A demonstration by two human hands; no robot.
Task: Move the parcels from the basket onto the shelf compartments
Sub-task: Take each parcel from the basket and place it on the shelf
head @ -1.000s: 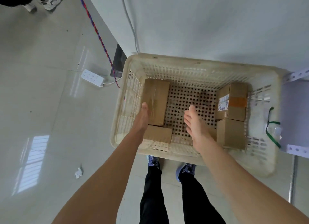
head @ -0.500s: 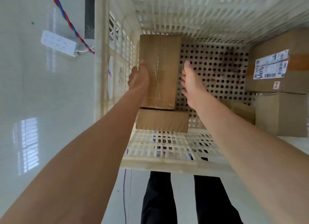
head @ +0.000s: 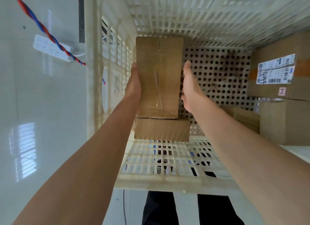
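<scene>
Pressed flat against the left face of a long taped cardboard parcel (head: 159,77), left hand (head: 134,85); cupped against its right face, right hand (head: 189,88), fingers tucked at the lower edge. Palms open on both sides, clamping rather than closing around anything. Half a second earlier only the left touching, the right just beside the box; a second ago, both still above the basket. Now squeezed between two palms, parcel apparently ready to lift, though whether already clear of the floor cannot be told.

Still inside the cream plastic basket (head: 167,179), near its left wall, with its near end over a smaller plain parcel (head: 161,130). Against the right wall, a parcel with a shipping label (head: 276,70) and a plain box (head: 285,122) nearer the camera; between them and the right forearm, a smaller carton (head: 241,115). Beyond the basket, white power strip (head: 52,47) and twisted red-and-blue cable (head: 42,25) on glossy floor. No shelf in view; five parcels not yet moved.
</scene>
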